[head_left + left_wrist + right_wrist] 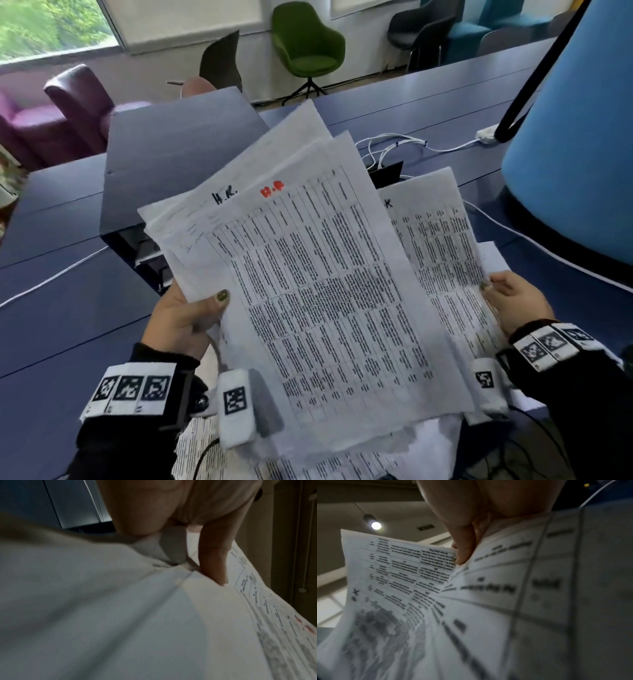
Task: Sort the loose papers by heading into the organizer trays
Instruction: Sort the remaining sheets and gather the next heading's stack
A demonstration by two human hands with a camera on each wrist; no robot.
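A fanned stack of printed papers [308, 274] is held up over the dark blue table [68, 291]. The left hand [185, 318] grips the fan at its left edge, thumb on top and fingers [214, 561] curled underneath. One sheet [442, 246], headed with a handwritten mark, stands apart to the right, pinched at its right edge by the right hand [517, 301] between thumb and fingertips [464, 550]. Beyond the left thumb sits a dark blue organizer [178, 161]. More sheets [308, 462] lie on the table below both wrists. White cables [394, 144] trail past the fingertips; green [305, 44] and purple chairs [61, 113] line the far wall, a window [51, 27] at upper left
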